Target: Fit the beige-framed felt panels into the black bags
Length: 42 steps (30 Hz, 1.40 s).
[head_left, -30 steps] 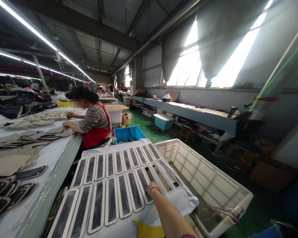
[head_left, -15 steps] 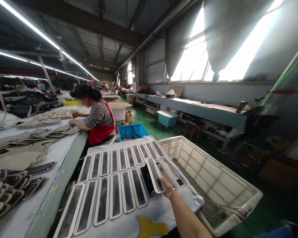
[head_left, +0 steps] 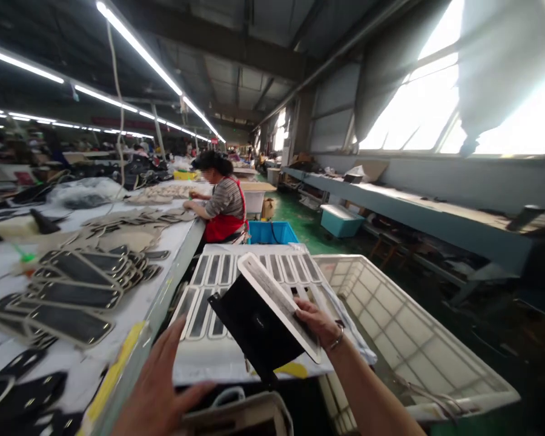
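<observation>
The right hand (head_left: 317,321) has its fingers closed on the lower right edge of one panel (head_left: 272,289), at six o'clock in the view, above the white surface (head_left: 213,362). The left hand (head_left: 157,375), at seven o'clock, is released, its fingers extended and thumb spread wide. The single held panel is long, round-cornered, white-rimmed and grey inside, tilted toward eleven o'clock. One black sheet (head_left: 249,327) with a small pale mark hangs against it; whether they are joined cannot be told. One crate (head_left: 413,339) stands at four o'clock.
</observation>
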Motion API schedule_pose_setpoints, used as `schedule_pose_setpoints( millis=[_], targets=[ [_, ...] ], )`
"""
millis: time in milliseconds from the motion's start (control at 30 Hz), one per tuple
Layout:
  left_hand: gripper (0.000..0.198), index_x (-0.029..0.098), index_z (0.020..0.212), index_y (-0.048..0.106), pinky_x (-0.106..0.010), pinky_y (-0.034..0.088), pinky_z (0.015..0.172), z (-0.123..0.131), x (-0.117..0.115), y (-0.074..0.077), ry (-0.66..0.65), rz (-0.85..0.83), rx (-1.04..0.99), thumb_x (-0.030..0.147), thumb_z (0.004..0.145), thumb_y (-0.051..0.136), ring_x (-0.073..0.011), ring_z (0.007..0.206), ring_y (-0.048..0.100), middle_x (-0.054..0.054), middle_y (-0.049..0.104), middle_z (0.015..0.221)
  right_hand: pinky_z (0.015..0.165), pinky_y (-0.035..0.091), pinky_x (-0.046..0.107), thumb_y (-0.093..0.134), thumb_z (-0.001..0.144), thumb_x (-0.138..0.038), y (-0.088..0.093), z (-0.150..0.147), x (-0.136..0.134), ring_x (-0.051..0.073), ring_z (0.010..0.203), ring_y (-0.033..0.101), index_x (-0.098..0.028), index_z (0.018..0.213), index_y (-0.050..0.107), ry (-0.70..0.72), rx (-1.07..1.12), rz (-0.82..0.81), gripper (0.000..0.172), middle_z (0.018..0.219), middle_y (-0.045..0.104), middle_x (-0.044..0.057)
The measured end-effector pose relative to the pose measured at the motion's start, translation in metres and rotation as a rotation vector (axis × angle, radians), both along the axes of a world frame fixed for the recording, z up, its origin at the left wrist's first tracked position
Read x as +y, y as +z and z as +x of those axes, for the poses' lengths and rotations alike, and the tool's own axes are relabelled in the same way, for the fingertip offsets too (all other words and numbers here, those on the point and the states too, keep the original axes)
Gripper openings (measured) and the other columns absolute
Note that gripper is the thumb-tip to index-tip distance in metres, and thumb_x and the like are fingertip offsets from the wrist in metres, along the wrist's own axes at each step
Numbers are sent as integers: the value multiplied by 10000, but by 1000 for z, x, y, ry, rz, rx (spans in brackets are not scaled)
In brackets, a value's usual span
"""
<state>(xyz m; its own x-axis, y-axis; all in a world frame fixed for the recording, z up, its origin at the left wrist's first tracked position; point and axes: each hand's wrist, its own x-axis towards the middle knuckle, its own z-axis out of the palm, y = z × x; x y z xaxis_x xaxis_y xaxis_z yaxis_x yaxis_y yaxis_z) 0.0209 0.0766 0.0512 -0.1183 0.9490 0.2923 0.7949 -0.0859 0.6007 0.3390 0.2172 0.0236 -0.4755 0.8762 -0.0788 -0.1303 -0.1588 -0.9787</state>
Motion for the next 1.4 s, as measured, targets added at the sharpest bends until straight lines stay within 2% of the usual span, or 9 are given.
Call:
schedule_pose_setpoints(
  millis=[100,200,300,467,733,900,1000,1200,1400],
  targets=[
    [543,178,1214,429,-349,469,777,-2,-2,12,-268,-221,-342,468,772,551,-211,866,587,-33,613,862,617,442,213,742,615,-438,14,-29,-35,121,679,566,-140,958,596,214,74,-7,477,829,620,23],
    [350,168,929,532,-250,423,562,-8,-3,21,-213,-290,-423,461,747,587,-130,583,526,45,514,612,672,436,218,724,636,-454,24,-44,-56,128,755,557,-155,1075,578,247,73,35,551,918,611,23],
    [306,170,838,524,-249,439,675,-13,-14,31,-166,-186,-485,418,710,649,-144,753,551,13,554,771,610,416,216,631,691,-565,22,-48,-67,115,666,527,-139,1133,550,211,8,67,619,792,590,5],
    [443,159,1080,521,-338,452,842,-11,-29,50,-365,-344,-731,362,712,661,-226,943,584,-49,635,981,581,384,220,559,734,-601,5,-56,-63,97,583,463,-116,1083,589,114,-163,240,598,674,541,-18],
    [359,155,1040,595,-323,448,794,-9,-4,81,-212,-212,-44,307,716,567,-254,893,613,-53,682,947,953,340,372,427,823,-610,38,-48,-61,260,1113,466,-140,1262,476,341,-366,564,645,1228,520,109],
    [295,140,992,581,-302,434,759,-8,-5,95,-124,-189,260,297,759,491,-244,877,609,-84,669,921,798,437,354,557,780,-550,49,-49,-68,190,863,552,-189,1418,168,352,-420,603,830,1219,480,124],
    [257,152,965,573,-293,429,732,-7,-13,93,-91,-267,369,296,778,474,-244,858,617,-92,670,904,714,461,338,592,746,-553,42,-57,-77,156,750,554,-195,1425,115,354,-438,605,904,1198,477,135],
    [236,159,964,555,-300,423,735,-2,-27,78,-32,-293,451,286,808,431,-258,891,619,-111,669,922,1011,293,448,751,543,-533,30,-85,-112,308,1239,327,-183,1434,85,246,-669,884,1166,1391,293,160],
    [193,179,944,525,-285,407,676,-1,-39,73,76,-279,535,293,837,412,-253,842,630,-90,669,843,1039,244,434,661,627,-299,21,-103,-124,276,1270,265,-170,1434,64,93,-815,997,1012,1402,275,145]
  ],
)
